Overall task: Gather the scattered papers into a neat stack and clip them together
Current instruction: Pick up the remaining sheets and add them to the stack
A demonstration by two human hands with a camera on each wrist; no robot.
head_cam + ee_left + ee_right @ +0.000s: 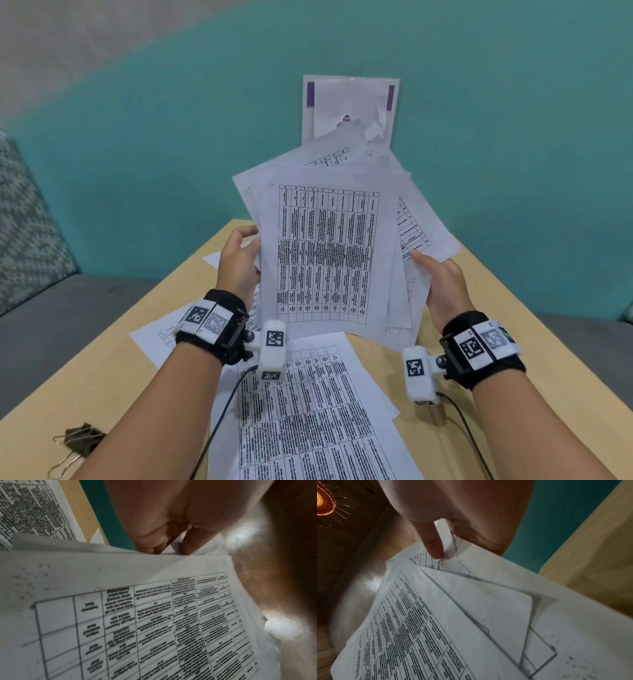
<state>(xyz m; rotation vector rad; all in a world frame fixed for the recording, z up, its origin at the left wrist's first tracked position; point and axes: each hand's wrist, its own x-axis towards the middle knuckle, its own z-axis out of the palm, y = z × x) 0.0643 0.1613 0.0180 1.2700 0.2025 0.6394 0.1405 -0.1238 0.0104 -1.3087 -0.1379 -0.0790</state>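
Observation:
I hold an uneven sheaf of printed table sheets (329, 253) upright above the wooden table (102, 370). My left hand (239, 257) grips its left edge, thumb and fingers pinching the paper (171, 566). My right hand (442, 281) pinches the right edge, thumb on the front of the sheets (453, 615). The sheets are fanned and skewed, not squared. More printed sheets (308, 411) lie flat on the table below my wrists, with another sheet (161, 334) under my left wrist. Black binder clips (80, 442) lie at the near left of the table.
A white torn paper with purple strips (349, 106) leans against the teal wall behind the table. A grey sofa with a patterned cushion (27, 226) stands to the left. Cables (222, 411) run from my wrist cameras over the flat sheets.

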